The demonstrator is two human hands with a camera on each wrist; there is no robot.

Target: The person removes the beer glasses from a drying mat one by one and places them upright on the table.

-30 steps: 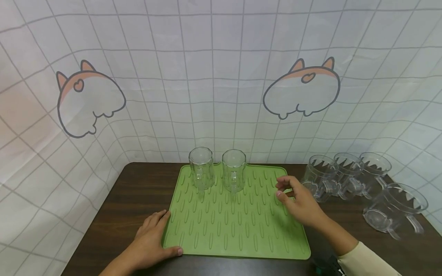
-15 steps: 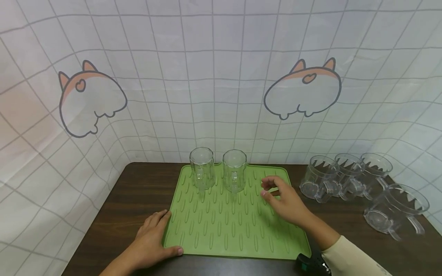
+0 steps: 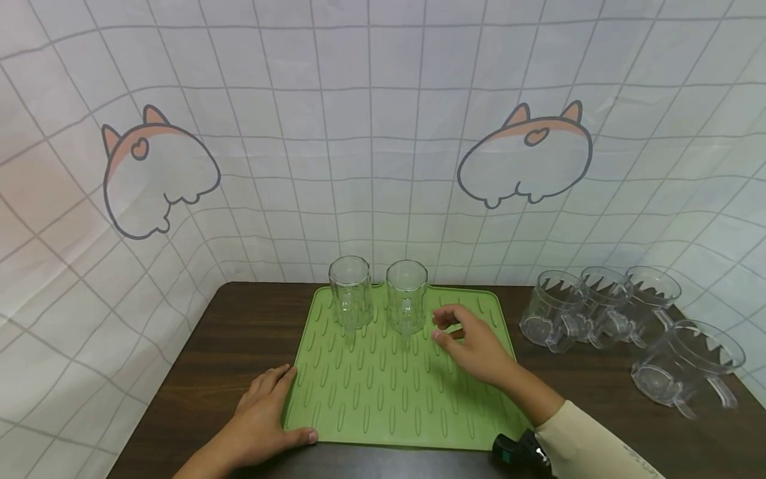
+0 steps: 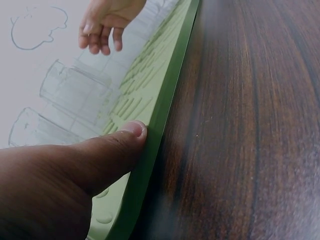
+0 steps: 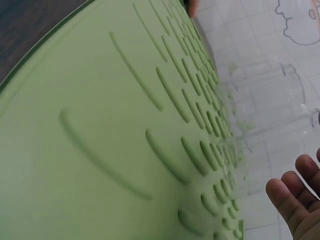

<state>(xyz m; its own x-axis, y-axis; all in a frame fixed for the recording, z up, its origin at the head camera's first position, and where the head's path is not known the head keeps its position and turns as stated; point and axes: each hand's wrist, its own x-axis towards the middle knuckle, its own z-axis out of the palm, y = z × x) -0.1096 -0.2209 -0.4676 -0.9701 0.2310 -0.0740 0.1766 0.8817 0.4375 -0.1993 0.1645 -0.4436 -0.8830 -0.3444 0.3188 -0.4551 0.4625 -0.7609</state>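
Note:
My left hand point(image 3: 260, 419) rests on the near left corner of a green ribbed mat point(image 3: 383, 399), its thumb along the front edge. Two clear glass mugs point(image 3: 350, 299) stand side by side at the back of the mat, their handles toward me. Just right of the second mug point(image 3: 406, 303), my right hand point(image 3: 475, 342) hovers over the mat with loosely bent fingers and nothing in them. In the right wrist view its fingertips point(image 5: 280, 195) are apart from the faint mugs.
On the dark wooden table point(image 3: 197, 372), several more clear mugs stand to the right, a row at the back and one larger mug point(image 3: 685, 366) nearer. A tiled-print curtain point(image 3: 371, 133) closes off the back and sides. A black device point(image 3: 520, 452) sits at the right wrist.
My right hand has moved left across the mat, from its right edge to beside the second glass mug. The left hand and the mugs have stayed put.

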